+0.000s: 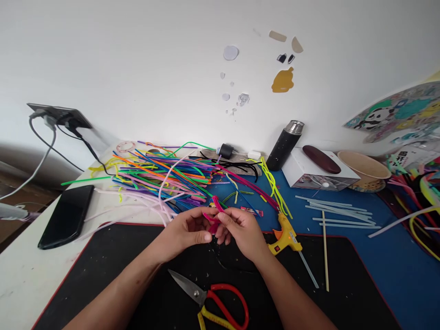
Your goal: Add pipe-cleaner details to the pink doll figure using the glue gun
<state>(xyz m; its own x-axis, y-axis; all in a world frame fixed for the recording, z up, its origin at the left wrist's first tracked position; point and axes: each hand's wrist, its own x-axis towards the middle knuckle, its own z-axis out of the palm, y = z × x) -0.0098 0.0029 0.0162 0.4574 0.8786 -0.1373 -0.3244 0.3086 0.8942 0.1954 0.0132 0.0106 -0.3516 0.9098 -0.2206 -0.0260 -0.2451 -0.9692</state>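
Note:
Between my two hands, above the black mat [130,275], is a magenta pipe cleaner [213,228] bent into folded loops. My left hand [190,231] pinches its lower left part between thumb and fingers. On the right side, my right hand [240,229] grips the upper bend with thumb and forefinger. Fingers hide part of the piece. Below the hands lie scissors [196,293] with red and yellow handles, blades pointing up and left. A yellow hot glue gun [287,236] rests just right of my right hand, a glue stick showing at its back end.
A heap of coloured pipe cleaners [165,176] spreads behind my hands. At left lies a black phone [67,217]. Clear glue sticks [340,213] and a wooden stick [325,256] lie at right. A black thermos [285,145], white box [318,169] and bowl [364,166] stand along the wall.

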